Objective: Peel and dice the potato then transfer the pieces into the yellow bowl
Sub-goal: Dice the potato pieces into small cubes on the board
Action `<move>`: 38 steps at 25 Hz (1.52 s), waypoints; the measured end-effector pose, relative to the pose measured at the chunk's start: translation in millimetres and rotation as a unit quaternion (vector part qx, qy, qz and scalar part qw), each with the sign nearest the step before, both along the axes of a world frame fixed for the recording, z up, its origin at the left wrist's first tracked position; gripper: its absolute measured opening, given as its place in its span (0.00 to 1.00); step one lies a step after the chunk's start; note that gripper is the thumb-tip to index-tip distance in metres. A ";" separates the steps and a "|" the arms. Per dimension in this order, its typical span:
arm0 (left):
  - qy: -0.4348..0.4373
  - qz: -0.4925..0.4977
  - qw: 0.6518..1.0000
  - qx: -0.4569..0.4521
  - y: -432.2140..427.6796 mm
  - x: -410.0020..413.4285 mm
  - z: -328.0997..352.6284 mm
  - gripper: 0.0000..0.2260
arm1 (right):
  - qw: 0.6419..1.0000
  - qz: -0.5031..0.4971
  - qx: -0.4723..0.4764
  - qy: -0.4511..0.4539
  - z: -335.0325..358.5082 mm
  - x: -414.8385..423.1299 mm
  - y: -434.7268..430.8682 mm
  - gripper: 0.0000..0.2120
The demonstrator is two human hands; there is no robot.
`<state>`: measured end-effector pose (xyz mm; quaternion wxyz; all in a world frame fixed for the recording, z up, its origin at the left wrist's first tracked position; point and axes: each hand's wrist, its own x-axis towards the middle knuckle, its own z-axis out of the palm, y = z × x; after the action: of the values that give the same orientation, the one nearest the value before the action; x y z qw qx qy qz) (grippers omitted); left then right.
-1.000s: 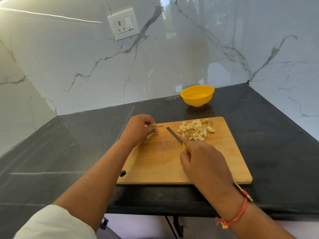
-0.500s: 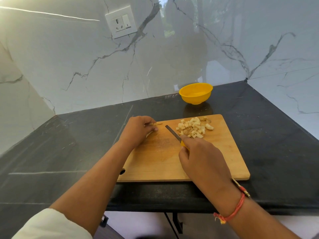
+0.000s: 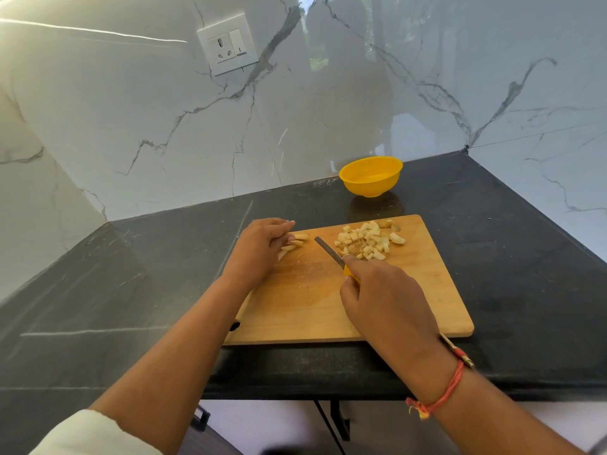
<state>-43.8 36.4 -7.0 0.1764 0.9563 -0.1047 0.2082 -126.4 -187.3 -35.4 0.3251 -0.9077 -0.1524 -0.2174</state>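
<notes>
No legible text or labels.

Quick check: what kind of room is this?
Likely a home kitchen: dark stone countertop, marble-patterned wall with a power socket, and a wooden cutting board carrying diced potato.

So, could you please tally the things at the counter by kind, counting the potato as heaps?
Yellow bowl: 1
Cutting board: 1
Knife, held by the right hand: 1
Potato heaps: 2, the diced pile and the strips under the left hand
Total: 5
</notes>
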 end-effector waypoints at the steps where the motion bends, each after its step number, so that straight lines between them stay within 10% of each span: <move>1: -0.032 0.004 0.999 -0.008 -0.3 -4.0 1.5 0.14 | 1.000 -0.001 0.000 0.000 -0.1 0.0 0.0 0.19; 10: 0.065 -0.011 0.995 -0.069 -36.3 -45.3 -6.0 0.22 | 1.000 -0.020 0.005 0.015 2.1 0.2 -0.5 0.20; 38: 0.041 0.061 0.990 -0.124 -41.5 -46.6 -18.2 0.05 | 0.990 0.016 -0.127 0.050 21.1 3.5 7.8 0.20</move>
<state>-90.4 -5.2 -25.2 0.2852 0.9393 -0.0126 0.1904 -122.9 -179.5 -14.4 0.2177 -0.9488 -0.1771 -0.1451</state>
